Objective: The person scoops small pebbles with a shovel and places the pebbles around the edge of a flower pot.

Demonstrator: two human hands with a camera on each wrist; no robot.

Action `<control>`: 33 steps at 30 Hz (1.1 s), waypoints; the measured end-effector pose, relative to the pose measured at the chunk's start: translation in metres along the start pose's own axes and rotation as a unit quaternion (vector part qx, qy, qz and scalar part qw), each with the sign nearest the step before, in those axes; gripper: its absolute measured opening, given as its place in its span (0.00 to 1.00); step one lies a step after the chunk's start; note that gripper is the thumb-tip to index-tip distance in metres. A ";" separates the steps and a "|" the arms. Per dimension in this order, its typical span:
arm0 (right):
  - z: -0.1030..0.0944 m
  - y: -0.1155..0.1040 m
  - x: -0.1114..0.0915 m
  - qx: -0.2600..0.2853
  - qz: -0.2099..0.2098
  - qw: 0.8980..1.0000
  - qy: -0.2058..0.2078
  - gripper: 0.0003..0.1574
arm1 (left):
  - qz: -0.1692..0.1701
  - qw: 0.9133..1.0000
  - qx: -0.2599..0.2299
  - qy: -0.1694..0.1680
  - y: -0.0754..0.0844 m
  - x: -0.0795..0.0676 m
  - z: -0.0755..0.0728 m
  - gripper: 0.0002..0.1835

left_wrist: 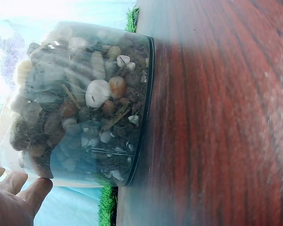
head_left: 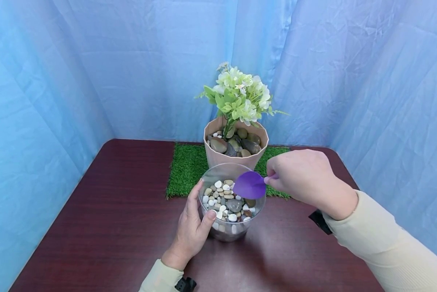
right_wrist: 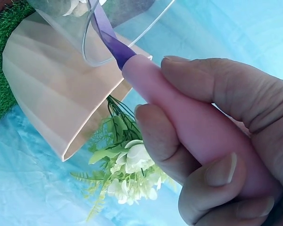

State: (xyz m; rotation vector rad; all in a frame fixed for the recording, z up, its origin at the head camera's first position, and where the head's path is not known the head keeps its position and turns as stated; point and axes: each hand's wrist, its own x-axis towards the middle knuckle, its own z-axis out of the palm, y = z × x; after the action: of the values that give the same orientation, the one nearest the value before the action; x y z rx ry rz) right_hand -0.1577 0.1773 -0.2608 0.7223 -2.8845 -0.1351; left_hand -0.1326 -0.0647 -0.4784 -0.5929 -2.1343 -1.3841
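Observation:
In the head view my right hand (head_left: 302, 174) grips a small garden trowel by its handle, with the purple blade (head_left: 249, 185) over the mouth of a clear plastic container. The right wrist view shows fingers and thumb wrapped round the pink handle (right_wrist: 179, 115). My left hand (head_left: 193, 227) holds the container (head_left: 227, 233) at its left side, thumb at the near rim and fingers along the outside. Pebbles (head_left: 223, 200) in white, tan and grey fill much of it. Through its wall the left wrist view shows stones and darker bits (left_wrist: 99, 94) near the base.
Just behind the container stands a pale pink pot (head_left: 233, 160) with larger stones and white-green flowers (head_left: 240, 95). Under it lies an artificial grass mat (head_left: 185, 170). The dark red wooden table (head_left: 112, 215) is backed by blue curtains (head_left: 156, 69).

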 end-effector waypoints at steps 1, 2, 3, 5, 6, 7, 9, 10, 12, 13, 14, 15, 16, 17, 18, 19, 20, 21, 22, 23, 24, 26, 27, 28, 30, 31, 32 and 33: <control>0.000 -0.001 0.001 -0.003 -0.003 1.000 0.002 0.26 | 0.000 1.000 0.000 0.000 0.000 0.000 0.000 0.38; 0.000 -0.001 0.002 -0.007 -0.006 1.000 0.005 0.27 | 0.001 1.000 0.000 0.001 0.000 0.000 0.000 0.38; 0.000 -0.002 0.002 -0.011 -0.008 1.000 0.009 0.28 | 0.001 1.000 0.000 0.001 0.000 0.000 0.000 0.38; 0.000 -0.004 0.004 -0.022 -0.014 1.000 0.017 0.29 | 0.002 1.000 -0.003 0.001 0.000 0.001 0.000 0.38; 0.000 -0.006 0.005 -0.025 -0.015 0.999 0.018 0.29 | 0.001 1.000 -0.004 0.001 0.000 0.001 0.000 0.38; -0.001 -0.007 0.006 -0.029 -0.015 0.999 0.018 0.28 | 0.002 1.000 -0.007 0.002 0.000 0.001 0.000 0.39; -0.002 -0.010 0.008 -0.035 -0.013 0.999 0.016 0.28 | 0.001 1.000 -0.011 0.002 0.000 0.001 0.000 0.39; -0.002 -0.011 0.008 -0.036 -0.011 0.999 0.011 0.28 | 0.002 1.000 -0.013 0.002 0.000 0.001 0.000 0.39; -0.003 -0.014 0.010 -0.037 -0.005 0.999 -0.003 0.28 | 0.002 1.000 -0.014 0.002 0.000 0.001 0.000 0.39; -0.003 -0.015 0.010 -0.038 -0.003 0.999 -0.010 0.28 | 0.001 1.000 -0.014 0.001 0.000 0.001 0.000 0.39; -0.003 -0.016 0.011 -0.039 -0.001 0.999 -0.018 0.28 | 0.001 1.000 -0.013 0.001 0.000 0.001 0.000 0.39; -0.004 -0.017 0.011 -0.041 0.001 0.999 -0.026 0.27 | 0.000 1.000 -0.013 0.001 0.000 0.001 0.000 0.39; -0.004 -0.018 0.012 -0.042 0.001 0.999 -0.032 0.27 | 0.000 1.000 -0.012 0.000 0.000 0.001 0.000 0.39; -0.005 -0.019 0.012 -0.044 0.000 0.998 -0.036 0.27 | -0.001 1.000 -0.012 0.000 0.000 0.001 0.000 0.39; -0.005 -0.019 0.012 -0.046 -0.001 0.998 -0.039 0.27 | -0.001 1.000 -0.012 0.000 0.000 0.001 0.000 0.39; -0.005 -0.020 0.012 -0.047 -0.002 0.998 -0.041 0.27 | 0.000 1.000 -0.012 0.000 0.000 0.001 0.000 0.39; -0.005 -0.020 0.013 -0.049 -0.003 0.998 -0.042 0.27 | 0.000 1.000 -0.012 0.000 0.000 0.001 0.000 0.39; -0.005 -0.021 0.013 -0.050 -0.004 0.998 -0.042 0.27 | 0.001 1.000 -0.012 0.001 0.000 0.001 0.000 0.39; -0.005 -0.021 0.013 -0.051 -0.005 0.998 -0.043 0.26 | 0.002 1.000 -0.013 0.001 -0.001 0.001 0.000 0.39; -0.005 -0.021 0.014 -0.052 -0.005 0.998 -0.044 0.26 | 0.003 1.000 -0.012 0.001 -0.001 0.001 0.000 0.39; -0.005 -0.021 0.014 -0.052 -0.005 0.998 -0.046 0.26 | 0.003 1.000 -0.012 0.002 -0.001 0.001 0.000 0.39; -0.004 -0.021 0.015 -0.051 -0.006 0.998 -0.049 0.25 | 0.003 1.000 -0.011 0.002 -0.001 0.000 0.000 0.39; -0.004 -0.021 0.015 -0.050 -0.007 0.997 -0.050 0.25 | 0.003 1.000 -0.011 0.002 -0.001 0.000 0.000 0.39; -0.003 -0.021 0.015 -0.049 -0.007 0.997 -0.052 0.25 | 0.002 1.000 -0.011 0.002 -0.001 0.000 0.000 0.39; -0.002 -0.021 0.016 -0.046 -0.006 0.997 -0.054 0.25 | 0.002 1.000 -0.012 0.001 -0.001 0.000 0.000 0.39; -0.001 -0.021 0.016 -0.046 -0.006 0.997 -0.055 0.25 | 0.002 1.000 -0.014 0.001 -0.001 0.000 0.000 0.39; 0.000 -0.022 0.016 -0.043 -0.004 0.997 -0.057 0.26 | 0.002 1.000 -0.015 0.000 -0.001 0.001 0.000 0.39; 0.002 -0.021 0.016 -0.042 -0.005 0.997 -0.058 0.26 | 0.002 1.000 -0.015 0.000 -0.001 0.001 0.000 0.39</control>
State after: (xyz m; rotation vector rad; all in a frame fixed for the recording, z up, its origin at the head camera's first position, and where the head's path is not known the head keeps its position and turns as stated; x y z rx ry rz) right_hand -0.1623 0.1508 -0.2628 0.7362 -2.9641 -0.3066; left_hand -0.1337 -0.0647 -0.4787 -0.6084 -2.1138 -1.4165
